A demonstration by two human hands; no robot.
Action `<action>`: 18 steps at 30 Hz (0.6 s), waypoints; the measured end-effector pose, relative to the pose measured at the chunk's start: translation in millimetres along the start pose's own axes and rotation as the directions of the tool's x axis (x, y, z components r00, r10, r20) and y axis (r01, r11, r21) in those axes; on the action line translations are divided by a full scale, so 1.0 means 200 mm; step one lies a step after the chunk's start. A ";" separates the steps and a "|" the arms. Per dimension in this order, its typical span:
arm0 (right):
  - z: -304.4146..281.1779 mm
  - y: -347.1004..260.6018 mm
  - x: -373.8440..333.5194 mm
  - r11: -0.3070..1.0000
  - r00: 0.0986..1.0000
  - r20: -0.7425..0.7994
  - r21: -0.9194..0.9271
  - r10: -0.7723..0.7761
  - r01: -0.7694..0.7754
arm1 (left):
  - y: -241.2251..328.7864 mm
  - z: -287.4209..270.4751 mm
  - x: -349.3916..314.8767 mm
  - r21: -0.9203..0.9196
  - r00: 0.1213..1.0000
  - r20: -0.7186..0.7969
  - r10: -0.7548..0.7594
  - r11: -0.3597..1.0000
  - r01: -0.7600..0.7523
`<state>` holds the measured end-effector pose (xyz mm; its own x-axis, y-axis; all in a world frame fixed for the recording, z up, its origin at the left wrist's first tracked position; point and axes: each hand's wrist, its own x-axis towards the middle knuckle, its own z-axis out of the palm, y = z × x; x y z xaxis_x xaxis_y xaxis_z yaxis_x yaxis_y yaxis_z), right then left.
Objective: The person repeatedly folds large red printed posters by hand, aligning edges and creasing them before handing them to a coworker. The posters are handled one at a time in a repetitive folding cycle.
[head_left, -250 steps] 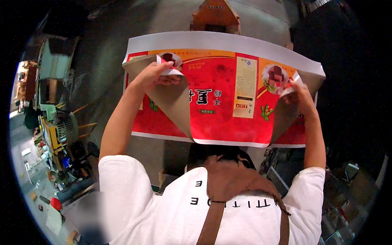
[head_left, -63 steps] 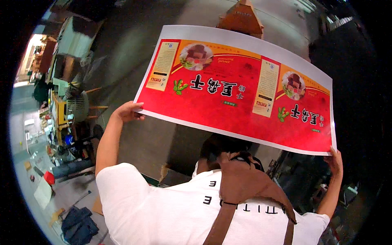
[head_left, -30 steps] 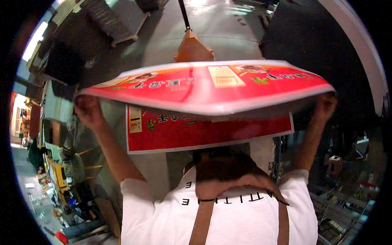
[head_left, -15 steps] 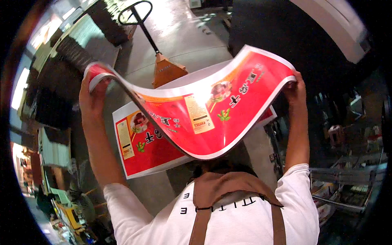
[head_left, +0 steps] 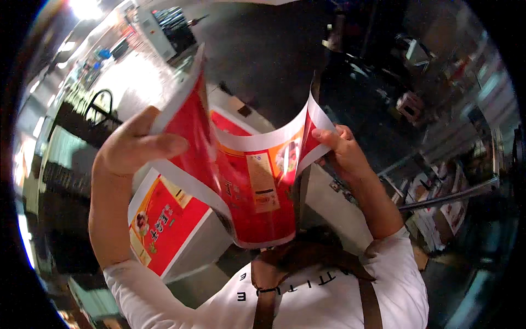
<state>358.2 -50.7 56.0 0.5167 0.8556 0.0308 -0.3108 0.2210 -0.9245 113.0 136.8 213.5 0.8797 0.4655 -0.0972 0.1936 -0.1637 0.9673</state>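
Between my two hands hangs a large red printed sheet (head_left: pixel 255 189) with white borders and yellow panels, sagging into a deep U. My left hand (head_left: pixel 137 145) pinches its left edge, thumb on the printed face. On the other side, my right hand (head_left: pixel 345 151) grips the right edge near a corner, thumb on top. Below and to the left lie more printed sheets (head_left: pixel 170 225) of the same design, apparently a pile, partly hidden by my left arm and the held sheet.
A pallet jack handle (head_left: pixel 104 108) stands at the far left, near stacks of board (head_left: pixel 63 172). Farther back is a machine with a grey cabinet (head_left: pixel 152 35). At right, a metal rail (head_left: pixel 455 194) runs beside stacked papers (head_left: pixel 435 219).
My view has swung to the right, so the pallet jack and pile sit farther left. The sheet is bent more sharply, and my hands are closer together and nearer to me.
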 end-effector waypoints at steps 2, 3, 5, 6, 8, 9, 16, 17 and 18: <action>-0.13 0.06 -0.04 0.997 0.997 0.031 -0.035 0.066 -0.065 | -0.03 0.12 0.11 0.162 0.992 0.123 -0.009 0.987 -0.011; -0.11 0.06 -0.07 0.997 0.991 -0.124 -0.048 0.047 -0.053 | -0.01 0.11 0.17 0.268 0.970 0.241 -0.039 0.963 -0.028; -0.17 -0.04 -0.08 0.993 0.921 -0.386 -0.070 0.060 -0.094 | 0.06 0.29 0.37 0.433 0.974 0.185 -0.132 0.901 0.040; -0.21 -0.05 -0.09 0.996 0.938 -0.339 -0.017 0.074 -0.085 | 0.06 0.34 0.47 0.461 0.965 0.241 -0.107 0.887 -0.016; -0.39 -0.06 -0.04 0.998 0.973 -0.219 0.010 0.070 -0.069 | 0.03 0.46 0.68 0.577 0.956 0.262 -0.131 0.815 -0.046; -0.49 -0.05 -0.02 0.998 0.985 -0.159 0.025 0.068 -0.065 | 0.02 0.53 0.77 0.665 0.957 0.234 -0.168 0.747 -0.031; -1.08 -0.05 0.15 0.994 0.880 -0.461 0.072 0.110 -0.087 | 0.04 0.98 1.36 0.745 0.804 0.448 -0.392 0.660 -0.093; -1.18 -0.08 0.17 0.993 0.850 -0.514 0.073 0.120 -0.097 | 0.02 0.99 1.45 0.725 0.818 0.429 -0.383 0.686 -0.059; -1.43 -0.10 0.15 0.995 0.875 -0.476 0.016 0.090 -0.094 | -0.03 0.99 1.58 0.698 0.822 0.426 -0.379 0.716 -0.031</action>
<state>608.6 -163.5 -33.2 0.8039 0.5452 -0.2376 -0.3705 0.1465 -0.9172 474.9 112.8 130.8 0.8346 0.0745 -0.5457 0.4139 -0.7386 0.5321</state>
